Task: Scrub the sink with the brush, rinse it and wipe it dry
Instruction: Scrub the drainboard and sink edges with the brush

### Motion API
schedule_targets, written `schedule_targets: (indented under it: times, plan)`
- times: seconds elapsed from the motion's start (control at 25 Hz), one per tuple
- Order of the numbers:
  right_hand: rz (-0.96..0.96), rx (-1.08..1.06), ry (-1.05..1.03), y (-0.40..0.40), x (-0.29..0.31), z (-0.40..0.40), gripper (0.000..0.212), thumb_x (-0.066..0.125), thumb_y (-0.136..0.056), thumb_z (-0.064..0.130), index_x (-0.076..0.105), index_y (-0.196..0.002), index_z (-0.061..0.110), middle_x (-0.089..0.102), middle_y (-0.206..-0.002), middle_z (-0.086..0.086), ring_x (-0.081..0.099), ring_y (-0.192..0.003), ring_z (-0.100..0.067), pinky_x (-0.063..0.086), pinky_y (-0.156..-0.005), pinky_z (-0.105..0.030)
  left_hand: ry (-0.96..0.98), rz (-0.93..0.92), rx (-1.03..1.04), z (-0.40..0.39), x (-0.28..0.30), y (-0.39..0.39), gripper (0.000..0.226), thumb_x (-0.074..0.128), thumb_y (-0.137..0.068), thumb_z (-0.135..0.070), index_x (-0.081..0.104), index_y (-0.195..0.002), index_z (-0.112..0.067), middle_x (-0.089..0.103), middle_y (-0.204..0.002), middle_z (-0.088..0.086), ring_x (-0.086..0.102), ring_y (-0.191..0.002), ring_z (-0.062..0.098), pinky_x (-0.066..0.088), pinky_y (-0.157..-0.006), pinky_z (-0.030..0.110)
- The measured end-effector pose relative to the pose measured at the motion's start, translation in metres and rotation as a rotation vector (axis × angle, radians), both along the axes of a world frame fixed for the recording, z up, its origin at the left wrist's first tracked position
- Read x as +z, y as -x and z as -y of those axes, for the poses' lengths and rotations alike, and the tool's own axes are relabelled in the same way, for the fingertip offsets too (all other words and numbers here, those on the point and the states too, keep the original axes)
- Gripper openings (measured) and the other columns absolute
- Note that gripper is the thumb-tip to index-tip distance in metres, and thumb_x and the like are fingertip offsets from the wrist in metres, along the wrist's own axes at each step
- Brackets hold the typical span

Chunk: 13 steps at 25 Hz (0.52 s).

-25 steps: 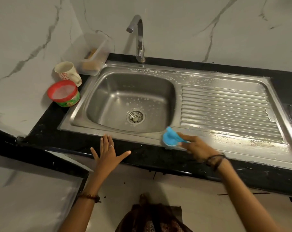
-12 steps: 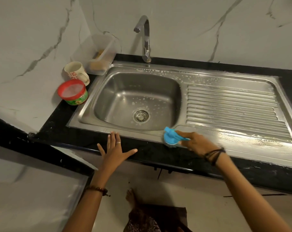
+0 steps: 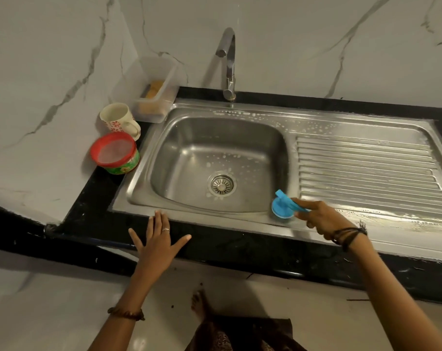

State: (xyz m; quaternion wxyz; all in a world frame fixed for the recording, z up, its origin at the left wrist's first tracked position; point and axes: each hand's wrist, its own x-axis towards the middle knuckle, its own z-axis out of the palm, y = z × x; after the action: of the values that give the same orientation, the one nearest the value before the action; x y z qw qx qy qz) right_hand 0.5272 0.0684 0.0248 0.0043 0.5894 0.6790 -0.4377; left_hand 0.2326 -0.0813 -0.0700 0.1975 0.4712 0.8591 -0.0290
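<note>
Here, the right hand (image 3: 321,219) grips the blue brush (image 3: 283,207) by its handle, round head down on the front rim of the steel sink (image 3: 214,158), at the bowl's near right corner. Left hand (image 3: 156,241) lies flat, fingers spread, on the black worktop (image 3: 240,249) edge, fingertips at the sink rim. Soap flecks on bowl and ribbed drainboard (image 3: 366,171). Tap (image 3: 228,64) behind. Mug (image 3: 120,120), red-lidded tub (image 3: 114,153), clear box (image 3: 154,97) stand left of the sink.

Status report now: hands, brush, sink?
Left hand flat on counter edge. Right hand grips blue brush on sink front rim. Suds remain; nothing blocking.
</note>
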Motion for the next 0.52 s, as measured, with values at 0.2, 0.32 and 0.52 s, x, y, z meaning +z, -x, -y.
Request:
schedule_targets:
  times: [0.2, 0.32, 0.52]
  plan:
    - [-0.191, 0.252, 0.078, 0.140, -0.027, 0.001, 0.046, 0.048, -0.094, 0.010, 0.040, -0.139, 0.016, 0.048, -0.076, 0.011, 0.044, -0.046, 0.007, 0.035, -0.045, -0.005, 0.015, 0.016, -0.043, -0.012, 0.000, 0.030, 0.090, 0.026, -0.088, -0.066, -0.012, -0.147, -0.010, -0.018, -0.155, 0.007, -0.016, -0.143, 0.021, -0.018, -0.105, 0.057]
    - [-0.231, 0.243, 0.119, 0.169, -0.043, 0.004, 0.047, 0.051, -0.093, 0.013, 0.041, -0.139, 0.020, 0.050, -0.098, 0.006, 0.039, -0.056, 0.009, 0.032, -0.057, -0.007, 0.025, 0.040, -0.074, -0.019, -0.003, 0.049, 0.094, 0.029, -0.086, -0.068, -0.015, -0.147, -0.011, -0.022, -0.154, 0.006, -0.018, -0.143, 0.019, -0.019, -0.105, 0.056]
    - [-0.087, 0.041, 0.180, 0.070, 0.008, 0.007, 0.040, 0.048, -0.095, 0.012, 0.044, -0.131, 0.029, 0.047, -0.055, 0.005, 0.035, -0.032, 0.000, 0.027, -0.035, -0.008, -0.005, 0.088, -0.133, -0.018, -0.006, 0.069, 0.097, 0.032, -0.084, -0.068, -0.017, -0.146, -0.011, -0.025, -0.153, 0.005, -0.021, -0.142, 0.017, -0.021, -0.104, 0.055]
